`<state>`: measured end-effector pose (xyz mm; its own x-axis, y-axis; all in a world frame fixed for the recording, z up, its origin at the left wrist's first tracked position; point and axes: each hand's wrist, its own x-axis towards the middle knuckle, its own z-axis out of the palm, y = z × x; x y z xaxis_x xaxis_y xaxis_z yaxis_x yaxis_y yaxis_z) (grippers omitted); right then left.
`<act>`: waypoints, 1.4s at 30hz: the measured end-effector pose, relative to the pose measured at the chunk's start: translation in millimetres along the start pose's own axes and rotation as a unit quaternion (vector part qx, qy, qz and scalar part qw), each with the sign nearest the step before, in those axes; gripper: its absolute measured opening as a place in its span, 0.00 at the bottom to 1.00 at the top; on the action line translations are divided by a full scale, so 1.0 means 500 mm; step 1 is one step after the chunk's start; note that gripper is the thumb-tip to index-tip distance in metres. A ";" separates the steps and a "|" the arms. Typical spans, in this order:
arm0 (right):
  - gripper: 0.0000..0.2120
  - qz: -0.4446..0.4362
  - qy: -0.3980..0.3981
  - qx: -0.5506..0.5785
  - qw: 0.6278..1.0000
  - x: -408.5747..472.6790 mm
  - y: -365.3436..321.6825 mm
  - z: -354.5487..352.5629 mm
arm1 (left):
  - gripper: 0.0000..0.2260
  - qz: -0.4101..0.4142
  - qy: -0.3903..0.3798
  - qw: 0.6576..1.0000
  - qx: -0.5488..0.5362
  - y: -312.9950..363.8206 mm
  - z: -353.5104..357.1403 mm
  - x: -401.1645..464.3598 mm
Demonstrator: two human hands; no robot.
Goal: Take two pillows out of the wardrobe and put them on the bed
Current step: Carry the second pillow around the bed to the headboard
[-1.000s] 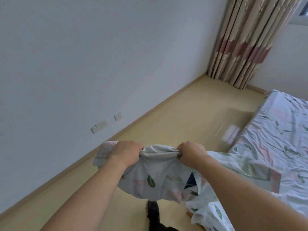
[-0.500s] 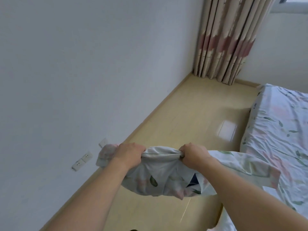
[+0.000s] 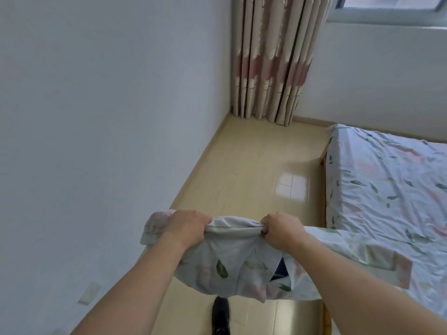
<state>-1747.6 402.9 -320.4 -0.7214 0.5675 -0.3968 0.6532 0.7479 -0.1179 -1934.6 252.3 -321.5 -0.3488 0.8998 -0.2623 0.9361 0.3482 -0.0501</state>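
Observation:
I hold a pillow (image 3: 227, 267) in a white cover printed with green leaves and pink patches, out in front of me above the floor. My left hand (image 3: 187, 227) grips its top edge on the left and my right hand (image 3: 281, 228) grips the top edge on the right. The pillow hangs down between my forearms, and its right end reaches over the near corner of the bed (image 3: 387, 189). The bed, at the right, carries a sheet of the same leaf print. The wardrobe is out of view, and so is any second pillow.
A white wall (image 3: 96, 117) runs along the left, with a socket (image 3: 90, 292) low down. Beige wooden floor (image 3: 254, 170) lies between the wall and the bed. Striped beige and pink curtains (image 3: 271, 59) hang in the far corner. My dark shoe (image 3: 220, 316) shows below the pillow.
The view has swung right and forward along the wall: the curtains and bed have come nearer, the sockets have slid back. Both hands keep the same grip on the pillow.

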 end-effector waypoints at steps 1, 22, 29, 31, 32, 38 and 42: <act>0.13 0.008 0.001 0.005 1.000 0.037 0.007 -0.021 | 0.09 0.009 0.006 1.000 -0.001 -0.020 -0.013 0.048; 0.10 0.122 0.036 0.075 0.989 0.770 0.391 -0.359 | 0.09 0.142 0.026 0.988 0.045 -0.100 -0.255 1.030; 0.10 0.134 0.063 0.075 0.986 0.975 0.516 -0.510 | 0.10 0.151 0.061 0.986 0.030 -0.105 -0.367 1.301; 0.08 0.138 0.066 0.060 0.986 1.043 0.547 -0.542 | 0.11 0.151 0.063 0.986 0.026 -0.115 -0.380 1.388; 0.08 0.142 0.066 0.057 0.986 1.076 0.561 -0.554 | 0.11 0.152 0.063 0.986 0.025 -0.118 -0.385 1.427; 0.08 0.165 0.051 0.068 0.983 1.307 0.653 -0.614 | 0.11 0.172 0.034 0.983 0.045 -0.144 -0.417 1.696; 0.07 0.186 0.048 0.075 0.979 1.458 0.712 -0.689 | 0.11 0.202 0.032 0.978 0.039 -0.177 -0.458 1.896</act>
<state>-2120.2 1201.4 -337.9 -0.4409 0.8257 -0.3519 0.8959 0.4286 -0.1167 -2358.4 1134.9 -344.9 0.0502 0.9751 -0.2159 0.9979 -0.0578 -0.0291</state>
